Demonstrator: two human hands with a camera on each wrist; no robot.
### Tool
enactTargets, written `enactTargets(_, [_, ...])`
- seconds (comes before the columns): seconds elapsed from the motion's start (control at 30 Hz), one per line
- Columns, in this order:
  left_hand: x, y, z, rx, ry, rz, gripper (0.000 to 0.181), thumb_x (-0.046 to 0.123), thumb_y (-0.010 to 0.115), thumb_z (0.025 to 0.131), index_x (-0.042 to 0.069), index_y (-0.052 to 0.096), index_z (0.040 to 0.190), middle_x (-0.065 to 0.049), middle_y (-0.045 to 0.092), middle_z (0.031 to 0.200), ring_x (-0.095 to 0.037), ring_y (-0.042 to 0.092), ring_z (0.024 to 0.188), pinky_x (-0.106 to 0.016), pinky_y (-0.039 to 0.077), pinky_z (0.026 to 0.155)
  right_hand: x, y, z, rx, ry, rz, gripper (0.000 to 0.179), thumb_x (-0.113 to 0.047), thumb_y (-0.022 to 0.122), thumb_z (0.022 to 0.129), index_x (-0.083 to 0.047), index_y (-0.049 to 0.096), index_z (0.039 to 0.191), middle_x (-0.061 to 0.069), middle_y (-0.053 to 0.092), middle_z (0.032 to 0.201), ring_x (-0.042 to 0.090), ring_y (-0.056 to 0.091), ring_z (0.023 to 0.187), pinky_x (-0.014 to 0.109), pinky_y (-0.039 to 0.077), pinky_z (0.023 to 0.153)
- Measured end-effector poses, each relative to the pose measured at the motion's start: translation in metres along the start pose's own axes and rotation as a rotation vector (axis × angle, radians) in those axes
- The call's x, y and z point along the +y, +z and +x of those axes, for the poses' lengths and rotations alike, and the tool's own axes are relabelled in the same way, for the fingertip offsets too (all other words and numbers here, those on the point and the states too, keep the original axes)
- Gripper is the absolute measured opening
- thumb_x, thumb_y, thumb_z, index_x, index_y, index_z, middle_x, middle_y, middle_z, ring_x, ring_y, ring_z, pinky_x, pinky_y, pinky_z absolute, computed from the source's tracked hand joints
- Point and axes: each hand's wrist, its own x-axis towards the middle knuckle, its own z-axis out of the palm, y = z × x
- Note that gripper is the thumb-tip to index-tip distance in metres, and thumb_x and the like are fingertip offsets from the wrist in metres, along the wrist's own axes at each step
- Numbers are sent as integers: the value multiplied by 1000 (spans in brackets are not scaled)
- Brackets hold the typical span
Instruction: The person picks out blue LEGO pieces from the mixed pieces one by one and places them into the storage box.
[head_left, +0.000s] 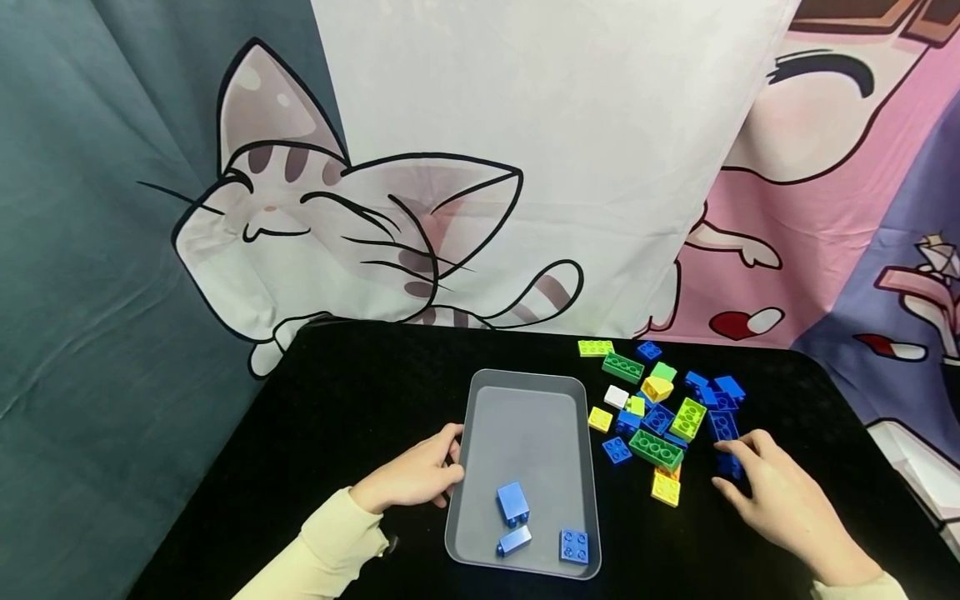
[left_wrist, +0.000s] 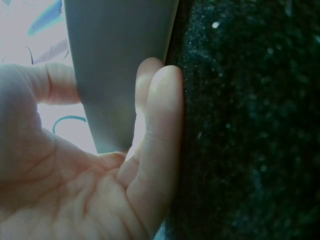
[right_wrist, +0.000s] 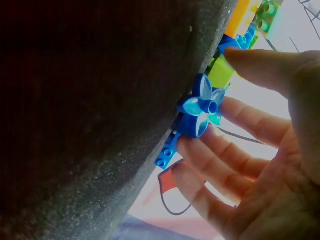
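My left hand [head_left: 420, 469] grips the left side of a grey tray [head_left: 525, 442]. In the left wrist view, the thumb reaches behind the tray's wall [left_wrist: 115, 60] and the fingers lie along its near side. Two blue bricks [head_left: 513, 503] and a small blue piece [head_left: 513, 542] lie near the tray's front end. My right hand [head_left: 780, 500] is at the right side of the brick pile, fingers spread around a blue flower-shaped piece [right_wrist: 201, 106]. The fingertips are at or close behind that piece; the thumb stands apart from it.
Right of the tray lies a loose pile with green bricks [head_left: 656, 450], yellow bricks [head_left: 665, 489], a white brick [head_left: 617, 397] and several blue bricks [head_left: 657, 418]. The black table [head_left: 337, 400] ends at a printed curtain [head_left: 465, 100] behind.
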Motion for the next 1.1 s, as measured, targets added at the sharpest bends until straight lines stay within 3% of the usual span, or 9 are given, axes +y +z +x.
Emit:
enactTargets(0.17, [0, 0, 0, 1, -1, -3, 65, 11, 55, 92, 2, 35, 153, -7, 56, 101, -16, 64, 74, -30, 60, 56, 3, 0, -3, 0, -3, 3, 37, -17, 90, 71, -10, 73, 103, 5, 58, 94, 7, 45, 65, 29, 41, 50])
enactTargets(0.57, [-1, 0, 0, 0, 0, 6, 64, 10, 54, 93, 1, 35, 153, -7, 55, 102, -16, 64, 74, -30, 60, 56, 2, -3, -1, -142, 72, 31, 29, -5, 84, 75, -11, 67, 98, 4, 56, 90, 14, 48, 68, 34, 43, 53])
enactTargets(0.67, [-2, 0, 1, 0, -5, 10, 64, 11, 53, 93, 2, 35, 153, -7, 55, 102, -15, 64, 74, -29, 61, 56, 1, -3, -1, -105, 58, 40, 30, -3, 84, 73, -12, 66, 95, 3, 56, 89, 13, 48, 68, 34, 43, 52])
enactTargets(0.9, [-1, -1, 0, -2, -4, 17, 63, 11, 54, 93, 3, 36, 153, -7, 54, 102, -15, 63, 74, -30, 60, 57, -17, -9, 5, 94, -12, 48, 33, -5, 86, 67, -16, 66, 92, -3, 56, 85, 3, 46, 65, 27, 40, 48])
enactTargets(1.1, [-1, -1, 0, -2, 1, 19, 63, 11, 55, 93, 3, 36, 152, -7, 54, 100, -15, 63, 73, -29, 60, 56, -47, -24, 14, 122, -48, 93, 34, -7, 87, 69, -17, 68, 95, -3, 60, 90, 5, 53, 67, 26, 48, 51])
